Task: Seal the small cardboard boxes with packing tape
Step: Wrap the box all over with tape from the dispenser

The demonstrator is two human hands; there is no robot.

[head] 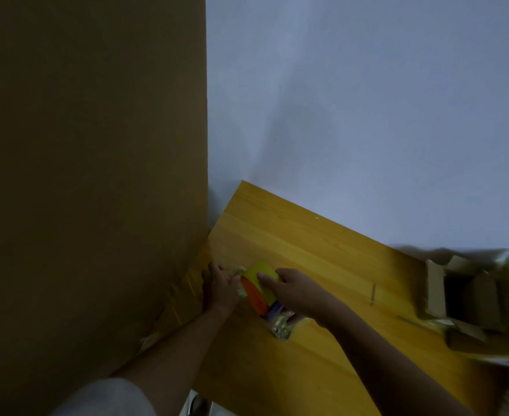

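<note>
Hands (221,285) (292,288) hold tape roll (259,283) (yellow) on table (322,244).

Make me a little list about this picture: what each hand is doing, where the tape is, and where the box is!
left hand: rests beside the tape roll, touching crinkly clear wrap; grip unclear
right hand: fingers curled over the top of the tape roll
tape roll: yellowish, with an orange side, on the wooden table
wooden table: tilted in view
small cardboard box: far right on the table, flaps open, not sealed
big brown board: fills the left side
</note>
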